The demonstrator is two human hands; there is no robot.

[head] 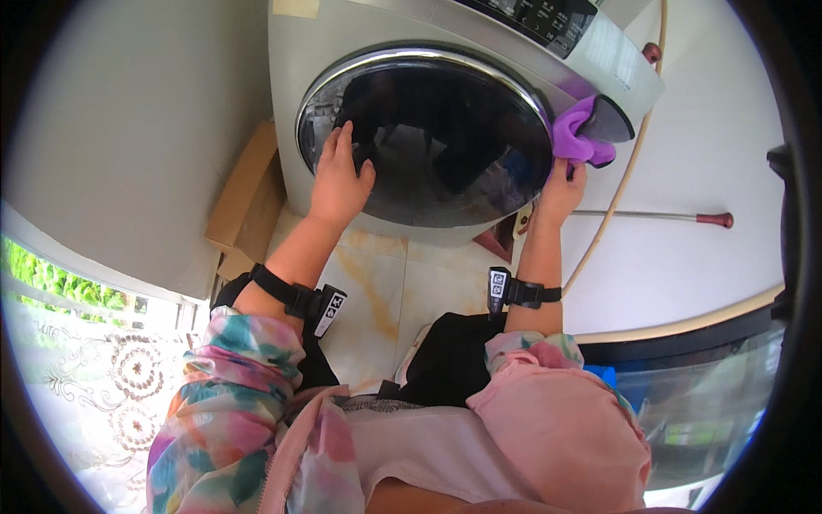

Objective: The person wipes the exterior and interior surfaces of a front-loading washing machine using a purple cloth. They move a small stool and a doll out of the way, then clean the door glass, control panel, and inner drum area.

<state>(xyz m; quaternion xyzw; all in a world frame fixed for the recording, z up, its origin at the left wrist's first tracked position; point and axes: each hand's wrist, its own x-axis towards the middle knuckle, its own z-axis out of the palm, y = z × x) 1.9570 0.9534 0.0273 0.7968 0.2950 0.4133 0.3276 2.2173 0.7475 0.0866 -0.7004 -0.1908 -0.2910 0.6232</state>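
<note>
A front-loading washing machine (289, 180) stands before me, its round dark glass door (437, 148) ringed in chrome and apparently closed. My left hand (340, 177) lies against or just in front of the door's left part, thumb apart from the fingers and nothing in it. At the door's right edge, my right hand (564, 189) pinches the lower end of a purple cloth (575, 135) with a grey, dark-edged side. The cloth is bunched up against the machine's front, below the control panel (539, 22). Reflections on the glass hide most of what is inside.
A cardboard box (241, 186) stands left of the machine beside a grey wall panel. To the right, a thin wooden pole (616, 186) and a metal rod with a red end (714, 220) lean near a white surface. Marble-patterned tiles (366, 283) cover the floor.
</note>
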